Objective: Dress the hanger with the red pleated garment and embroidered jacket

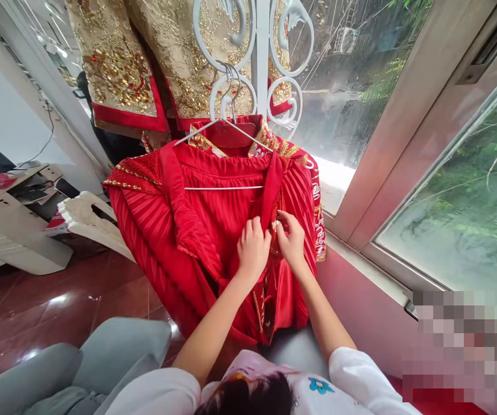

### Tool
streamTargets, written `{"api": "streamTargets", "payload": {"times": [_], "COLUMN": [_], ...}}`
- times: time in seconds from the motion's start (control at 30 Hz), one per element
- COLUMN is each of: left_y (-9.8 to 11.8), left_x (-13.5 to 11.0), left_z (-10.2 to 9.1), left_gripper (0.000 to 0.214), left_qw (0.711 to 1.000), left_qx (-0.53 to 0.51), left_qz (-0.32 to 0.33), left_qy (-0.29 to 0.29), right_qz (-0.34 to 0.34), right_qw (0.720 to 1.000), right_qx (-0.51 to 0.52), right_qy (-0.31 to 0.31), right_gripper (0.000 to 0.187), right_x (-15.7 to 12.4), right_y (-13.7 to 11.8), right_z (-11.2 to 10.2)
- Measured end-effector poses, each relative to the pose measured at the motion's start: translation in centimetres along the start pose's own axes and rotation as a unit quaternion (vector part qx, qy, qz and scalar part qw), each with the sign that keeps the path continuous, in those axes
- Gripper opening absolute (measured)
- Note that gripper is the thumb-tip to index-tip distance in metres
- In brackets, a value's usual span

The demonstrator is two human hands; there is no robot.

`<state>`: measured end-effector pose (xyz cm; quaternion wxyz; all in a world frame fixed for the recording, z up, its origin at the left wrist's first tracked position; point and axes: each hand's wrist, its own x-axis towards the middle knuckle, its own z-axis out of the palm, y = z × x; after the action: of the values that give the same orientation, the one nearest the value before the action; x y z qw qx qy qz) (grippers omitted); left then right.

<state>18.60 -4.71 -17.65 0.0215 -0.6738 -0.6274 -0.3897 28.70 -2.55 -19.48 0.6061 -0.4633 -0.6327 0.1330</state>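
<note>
A red pleated garment (226, 213) hangs on a white wire hanger (225, 188), its gathered waistband or neckline draped over the bar. My left hand (253, 246) is closed on a fold of the red fabric, just below a wide red strap (273, 180). Close to its right, my right hand (290, 239) pinches the garment's edge with thumb and fingers near gold trim. The fingertips of both hands nearly meet there. Behind it hangs another red piece with a gold-embroidered collar (266, 138).
A white scrolled metal rack (260, 52) carries the hangers. Gold beaded garments (123, 63) with red hems hang behind. To the right is a framed window (330, 92). At left stand a white plastic chair (88, 210) and a cluttered pale table (19, 230).
</note>
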Motion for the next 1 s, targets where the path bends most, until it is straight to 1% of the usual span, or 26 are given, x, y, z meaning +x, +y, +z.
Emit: {"api": "streamTargets", "payload": {"times": [0.03,0.07,0.1,0.13,0.17,0.2,0.23,0.27,0.3,0.33,0.37,0.43,0.47,0.5,0.53,0.57,0.63,0.67,0.73,0.77,0.8,0.83,0.9,0.97,1.0], "left_y": [-0.6,-1.3,-1.9,-2.5,-2.9,-3.3,-3.5,-3.7,-3.7,-3.7,-3.6,-3.7,-3.8,-4.0,-4.3,-4.6,-5.3,-5.6,-6.0,-6.0,-6.0,-6.0,-6.1,-6.4,-6.7], "left_x": [-0.3,-0.5,-0.5,-0.4,-0.4,-0.4,-0.4,-0.6,-0.8,-1.1,-1.3,-1.8,-1.8,-1.8,-1.6,-1.3,-0.3,0.2,1.0,1.3,1.3,1.1,0.2,-1.4,-2.4], "left_z": [0.2,0.1,-0.4,-1.1,-2.1,-3.3,-4.6,-5.9,-7.1,-8.1,-8.9,-9.7,-9.8,-9.8,-9.6,-9.3,-8.5,-7.8,-6.2,-5.3,-4.4,-3.8,-3.3,-4.5,-5.5], "left_gripper": [0.021,0.021,0.022,0.024,0.025,0.026,0.028,0.031,0.034,0.036,0.038,0.039,0.038,0.038,0.036,0.035,0.031,0.029,0.022,0.02,0.02,0.021,0.027,0.032,0.031], "left_qw": [0.999,0.994,0.985,0.967,0.938,0.903,0.868,0.841,0.821,0.807,0.799,0.793,0.795,0.801,0.811,0.824,0.857,0.873,0.903,0.917,0.933,0.948,0.971,0.979,0.981], "left_qx": [-0.016,-0.06,-0.13,-0.22,-0.316,-0.403,-0.47,-0.513,-0.54,-0.555,-0.563,-0.563,-0.558,-0.55,-0.541,-0.529,-0.494,-0.473,-0.421,-0.387,-0.346,-0.296,-0.196,-0.148,-0.145], "left_qz": [-0.015,-0.024,-0.03,-0.036,-0.046,-0.062,-0.082,-0.103,-0.118,-0.126,-0.128,-0.12,-0.116,-0.114,-0.113,-0.111,-0.097,-0.082,-0.045,-0.029,-0.014,-0.004,0.003,0.015,0.026], "left_qy": [-0.047,-0.084,-0.111,-0.126,-0.133,-0.136,-0.137,-0.138,-0.144,-0.155,-0.17,-0.201,-0.208,-0.207,-0.193,-0.169,-0.111,-0.09,-0.079,-0.086,-0.099,-0.114,-0.138,-0.143,-0.127], "right_qz": [-0.001,0.001,0.006,0.013,0.023,0.034,0.045,0.055,0.064,0.073,0.079,0.084,0.086,0.093,0.104,0.121,0.159,0.178,0.194,0.193,0.186,0.172,0.126,0.057,0.024], "right_qw": [1.0,1.0,1.0,1.0,0.999,0.999,0.999,0.998,0.997,0.995,0.995,0.997,0.996,0.994,0.994,0.993,0.976,0.967,0.962,0.966,0.973,0.981,0.988,0.981,0.976], "right_qx": [0.005,0.011,0.015,0.014,0.01,0.006,0.007,0.016,0.027,0.035,0.035,0.001,-0.021,-0.029,-0.017,0.012,0.105,0.143,0.179,0.165,0.127,0.068,-0.073,-0.186,-0.215], "right_qy": [-0.004,-0.002,0.006,0.017,0.024,0.02,0.004,-0.019,-0.042,-0.052,-0.048,-0.001,0.029,0.044,0.033,0.001,-0.102,-0.112,-0.068,-0.054,-0.051,-0.052,-0.046,0.0,0.032], "right_gripper": [0.031,0.034,0.037,0.039,0.041,0.041,0.041,0.041,0.041,0.042,0.041,0.036,0.035,0.034,0.032,0.031,0.03,0.031,0.035,0.036,0.037,0.036,0.033,0.031,0.033], "right_x": [0.0,0.1,0.1,0.1,0.1,-0.1,-0.3,-0.6,-1.0,-1.4,-1.8,-2.4,-2.6,-2.6,-2.5,-2.3,-1.6,-1.2,0.1,0.7,1.2,1.6,1.6,0.5,-0.5], "right_y": [0.2,0.5,0.8,1.0,1.1,1.1,1.0,0.8,0.5,0.1,-0.2,-0.9,-1.1,-1.2,-1.2,-1.2,-0.8,-0.5,0.6,1.2,2.0,2.7,3.6,3.6,3.2], "right_z": [0.1,0.1,0.0,-0.1,-0.2,-0.2,-0.2,-0.1,0.1,0.3,0.5,0.5,0.2,-0.5,-1.6,-3.0,-6.4,-8.1,-10.7,-11.2,-11.2,-10.6,-8.4,-5.7,-4.5]}}
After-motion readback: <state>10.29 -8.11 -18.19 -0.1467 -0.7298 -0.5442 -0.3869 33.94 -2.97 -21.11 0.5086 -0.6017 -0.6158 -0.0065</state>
